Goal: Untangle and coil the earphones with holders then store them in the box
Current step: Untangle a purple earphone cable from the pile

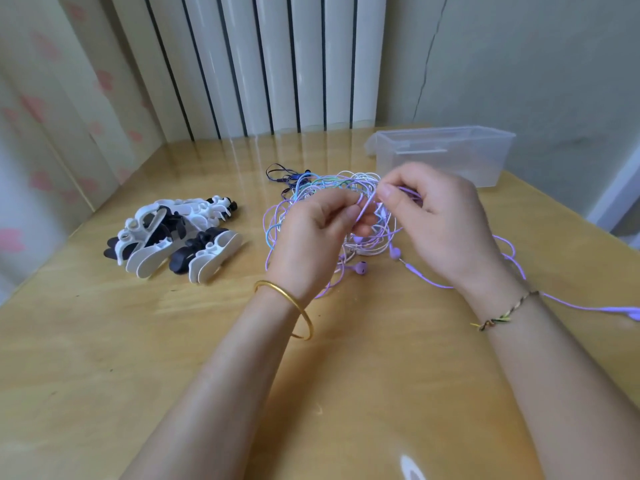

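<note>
On wooden worktop [104, 341], earphone tangle [311, 188] centred under left hand [311, 233] and right hand [446, 220], both pinching one purple cord [367, 204], free length trailing right past right wrist, so probably draw rightward; holders [166, 233] left, box [443, 154] back-right.

This looks like a room in a home, seen in one corner. A pale curtain [52, 116] printed with pink flowers hangs at the left, beside tall white slats [259, 64] with dark gaps between them. The painted wall [536, 64] at the right has a long crack [429, 53] running down it. The glossy wooden surface [138, 341] carries small household things: a tangle of coloured earphones [329, 183], a heap of black and white holders [166, 237] and a clear plastic box [485, 157].
</note>
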A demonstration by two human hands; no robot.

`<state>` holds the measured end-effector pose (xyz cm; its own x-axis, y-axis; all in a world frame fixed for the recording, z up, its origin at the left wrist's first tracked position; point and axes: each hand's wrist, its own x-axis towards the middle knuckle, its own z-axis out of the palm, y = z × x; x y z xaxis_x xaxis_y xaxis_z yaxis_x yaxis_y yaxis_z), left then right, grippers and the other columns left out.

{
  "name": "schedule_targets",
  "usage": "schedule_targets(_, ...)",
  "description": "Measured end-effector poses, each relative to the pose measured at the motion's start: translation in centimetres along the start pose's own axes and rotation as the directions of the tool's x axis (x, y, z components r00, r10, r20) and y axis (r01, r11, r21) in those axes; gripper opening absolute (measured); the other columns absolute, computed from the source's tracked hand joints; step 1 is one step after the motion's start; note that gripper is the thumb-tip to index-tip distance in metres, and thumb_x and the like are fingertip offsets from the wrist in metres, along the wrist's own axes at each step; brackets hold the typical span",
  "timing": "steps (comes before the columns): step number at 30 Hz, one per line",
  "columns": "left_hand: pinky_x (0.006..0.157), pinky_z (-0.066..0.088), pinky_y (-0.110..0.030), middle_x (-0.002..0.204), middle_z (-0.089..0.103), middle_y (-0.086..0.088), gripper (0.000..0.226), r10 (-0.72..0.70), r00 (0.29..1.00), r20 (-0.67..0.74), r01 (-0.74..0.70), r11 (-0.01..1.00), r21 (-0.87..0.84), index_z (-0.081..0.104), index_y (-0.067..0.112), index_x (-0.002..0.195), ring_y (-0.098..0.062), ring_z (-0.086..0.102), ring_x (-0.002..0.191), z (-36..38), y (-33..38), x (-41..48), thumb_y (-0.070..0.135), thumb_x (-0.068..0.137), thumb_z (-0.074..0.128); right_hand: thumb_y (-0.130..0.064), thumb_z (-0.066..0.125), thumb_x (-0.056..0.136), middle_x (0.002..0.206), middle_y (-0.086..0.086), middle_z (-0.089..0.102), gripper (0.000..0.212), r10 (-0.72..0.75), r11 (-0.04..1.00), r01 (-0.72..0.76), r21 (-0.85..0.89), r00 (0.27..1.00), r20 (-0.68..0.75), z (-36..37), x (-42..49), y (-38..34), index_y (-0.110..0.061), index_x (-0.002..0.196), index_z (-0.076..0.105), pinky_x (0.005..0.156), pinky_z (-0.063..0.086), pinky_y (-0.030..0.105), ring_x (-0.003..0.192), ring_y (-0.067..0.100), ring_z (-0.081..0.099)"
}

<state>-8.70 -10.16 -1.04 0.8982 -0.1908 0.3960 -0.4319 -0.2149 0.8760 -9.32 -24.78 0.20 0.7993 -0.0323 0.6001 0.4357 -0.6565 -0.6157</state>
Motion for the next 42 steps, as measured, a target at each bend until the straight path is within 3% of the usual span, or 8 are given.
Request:
schedule_targets(6,0.092,0.050,-0.035,0.074,0.059,0.002,0.031,-0.168,0.970,0.175,0.214,0.933,-0.289,0.064,0.008,0.100,-0.008,0.054,0.068,0.1,1.0,-0.4,0.005,0.102,0.034,-0.030,0.049,0.087,0.067,-0.013,0.056,0.010,-0.048,0.998,0.051,0.038,0.997,-0.064,0.2,0.1,0.1,-0.027,0.080,0.056,0.065,0.044,0.036,0.064,0.007,0.049)
schedule_targets(10,0.097,0.046,-0.042,0.068,0.057,0.006,0.029,-0.185,0.957,0.223,0.262,0.883,-0.389,0.063,0.008,0.097,-0.007,0.052,0.064,0.0,1.2,-0.5,0.005,0.101,0.034,-0.022,0.054,0.092,0.070,0.004,0.061,0.014,0.027,0.993,-0.026,0.118,1.000,-0.010,0.1,0.1,0.0,-0.021,0.079,0.056,0.055,0.041,0.032,0.057,0.020,0.050)
schedule_targets(19,0.083,0.043,-0.032,0.085,0.071,0.011,0.023,-0.280,0.945,0.169,0.295,0.508,-0.809,0.061,0.016,0.108,0.002,0.066,0.078,-0.5,1.2,0.3,0.006,0.095,0.045,-0.023,0.050,0.094,0.051,-0.015,0.050,0.025,0.049,0.997,-0.070,0.032,0.901,0.431,0.7,-0.2,-0.1,-0.020,0.071,0.057,0.053,0.036,0.024,0.047,0.002,0.046)
schedule_targets(21,0.089,0.041,-0.036,0.094,0.073,0.008,0.021,-0.320,0.946,0.055,0.231,0.546,-0.805,0.062,0.018,0.104,0.000,0.068,0.085,-0.3,1.0,0.3,0.005,0.094,0.049,-0.029,0.049,0.094,0.058,-0.015,0.057,0.028,0.033,0.998,-0.005,-0.059,0.873,0.487,0.8,-0.5,-0.1,-0.023,0.067,0.054,0.058,0.041,0.027,0.051,-0.001,0.052)
schedule_targets(25,0.080,0.049,-0.020,0.098,0.073,0.000,0.023,-0.226,0.943,-0.246,0.081,0.869,-0.488,0.065,0.015,0.103,-0.004,0.069,0.089,-0.8,0.3,0.2,-0.001,0.090,0.055,-0.027,0.049,0.095,0.062,-0.012,0.055,0.026,-0.044,0.999,0.036,0.027,0.883,0.467,0.4,-0.7,-0.6,-0.025,0.071,0.056,0.062,0.042,0.029,0.056,0.003,0.054)
schedule_targets(30,0.072,0.045,-0.008,0.085,0.067,0.007,0.025,-0.002,0.994,-0.113,0.002,1.000,-0.003,0.067,0.009,0.103,0.005,0.062,0.076,0.2,0.6,-0.2,-0.003,0.094,0.047,-0.038,0.039,0.088,0.066,-0.007,0.058,0.026,-0.066,0.996,0.072,-0.045,0.990,0.124,0.2,-0.3,-0.5,-0.023,0.081,0.059,0.065,0.046,0.039,0.064,0.018,0.053)
schedule_targets(37,0.058,0.043,-0.009,0.072,0.057,0.003,0.024,-0.054,0.992,0.112,0.054,0.999,0.005,0.063,0.007,0.097,0.000,0.051,0.062,0.3,1.4,-0.2,0.003,0.099,0.039,-0.043,0.036,0.087,0.072,0.000,0.061,0.034,-0.061,0.970,0.051,-0.237,0.997,-0.036,0.2,-0.3,-0.3,-0.019,0.090,0.059,0.063,0.042,0.038,0.072,0.027,0.053)
schedule_targets(42,0.059,0.041,-0.012,0.065,0.051,0.006,0.029,-0.147,0.979,0.139,0.178,0.951,-0.253,0.063,0.010,0.088,-0.004,0.046,0.057,-0.2,1.7,-0.4,0.005,0.100,0.037,-0.040,0.044,0.088,0.071,-0.001,0.064,0.028,0.028,0.999,-0.029,-0.029,0.999,-0.032,0.2,0.1,0.2,-0.018,0.083,0.060,0.068,0.047,0.044,0.070,0.023,0.055)
